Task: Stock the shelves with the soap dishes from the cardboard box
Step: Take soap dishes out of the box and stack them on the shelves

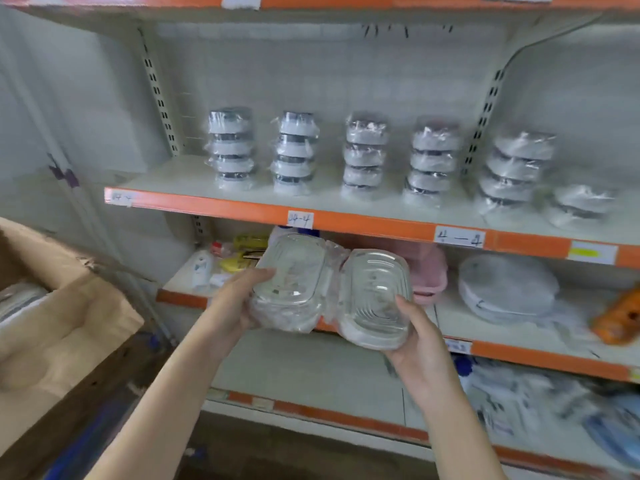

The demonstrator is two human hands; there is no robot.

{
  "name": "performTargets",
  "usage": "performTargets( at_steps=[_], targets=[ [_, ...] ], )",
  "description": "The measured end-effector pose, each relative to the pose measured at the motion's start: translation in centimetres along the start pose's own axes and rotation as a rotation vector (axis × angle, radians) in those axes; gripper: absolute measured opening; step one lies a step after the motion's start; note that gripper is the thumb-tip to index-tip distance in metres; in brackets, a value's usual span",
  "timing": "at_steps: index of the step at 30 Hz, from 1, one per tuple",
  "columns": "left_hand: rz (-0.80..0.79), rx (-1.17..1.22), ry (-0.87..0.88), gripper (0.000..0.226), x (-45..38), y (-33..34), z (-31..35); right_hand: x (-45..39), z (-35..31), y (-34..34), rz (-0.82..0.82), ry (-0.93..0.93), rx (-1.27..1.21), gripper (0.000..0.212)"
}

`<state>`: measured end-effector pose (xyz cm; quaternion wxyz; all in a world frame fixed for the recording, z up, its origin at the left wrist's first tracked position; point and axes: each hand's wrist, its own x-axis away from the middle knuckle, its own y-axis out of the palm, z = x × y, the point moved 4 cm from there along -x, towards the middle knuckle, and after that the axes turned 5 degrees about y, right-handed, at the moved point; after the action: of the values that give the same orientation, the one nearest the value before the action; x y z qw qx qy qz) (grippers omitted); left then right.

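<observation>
Hands (239,299) grip two wrapped soap dishes (294,271) (one each).

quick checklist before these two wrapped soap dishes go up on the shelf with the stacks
1. Left hand grips the left soap dish: ok.
2. Right hand grips the right soap dish: ok.
3. Plastic wrap intact on both dishes: cannot tell, it bunches between them.
4. Free room on the upper shelf: ok, bare space left of the leftmost stack.
5. Existing stacks stand straight: not ok, the stack furthest right leans.
6. More dishes left in the cardboard box: cannot tell, its inside is mostly out of view.
</observation>
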<state>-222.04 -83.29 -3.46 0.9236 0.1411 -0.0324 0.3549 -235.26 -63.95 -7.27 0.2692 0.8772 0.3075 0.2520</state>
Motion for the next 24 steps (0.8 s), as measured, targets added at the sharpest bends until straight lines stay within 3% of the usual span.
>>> performTargets(
  at_steps=[2, 9, 12, 16, 21, 24],
  targets=[
    [-0.06, -0.005, -0.013, 0.045, -1.0, 3.7, -0.8, 0.6, -1.8, -2.6, 0.049, -0.028, -0.022, 0.032],
    [-0.265, -0.019, 0.005, 0.021, -6.0, 15.4, -2.6, 0.3, -8.4, -9.8, 0.21, -0.159, -0.067, 0.065],
    [-0.327, 0.014, -0.01, 0.017, -9.0, 20.6, -3.5, -0.3, -12.1, -12.4, 0.28, -0.22, -0.039, 0.068],
    [-0.453, -0.005, -0.03, 0.013, -12.2, 28.8, -2.8, -1.3, -19.3, -15.8, 0.365, -0.332, 0.04, 0.052],
    [-0.639, -0.055, 0.019, 0.018, -16.4, 37.3, -1.5, -3.4, -26.7, -19.3, 0.427, -0.457, 0.101, 0.089],
    [-0.743, -0.115, 0.087, 0.017, -18.8, 41.9, -1.1, -4.2, -29.8, -21.8, 0.464, -0.495, 0.094, 0.081]
  ],
)
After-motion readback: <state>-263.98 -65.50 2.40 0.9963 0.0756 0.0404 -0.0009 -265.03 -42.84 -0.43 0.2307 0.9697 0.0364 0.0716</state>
